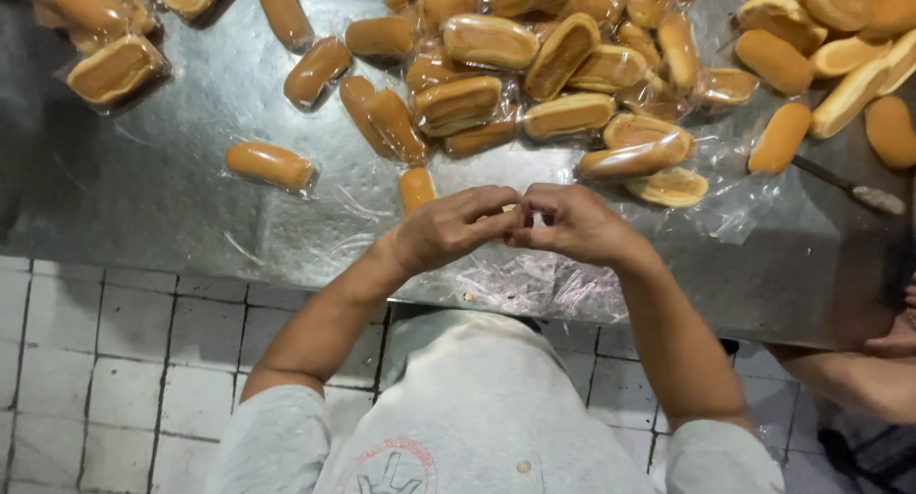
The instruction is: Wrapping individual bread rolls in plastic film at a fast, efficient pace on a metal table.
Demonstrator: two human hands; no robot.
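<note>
My left hand (447, 229) and my right hand (571, 224) meet fingertip to fingertip over the near edge of a steel table (181, 208). Between the fingers shows a small bit of bread and clear plastic; I cannot tell its full shape. A wrapped bread roll (416, 187) lies just behind my left hand. Crumpled clear plastic bags (534, 284) lie under both hands at the table's edge. A heap of long golden rolls in clear wrappers (515, 64) fills the table beyond my hands.
Unwrapped rolls (811, 45) are piled at the far right, with a thin tool (844, 187) beside them. Another single wrapped roll (270, 165) lies left. Another person's arm (859, 375) reaches in at the right edge. White floor tiles (105, 360) lie below.
</note>
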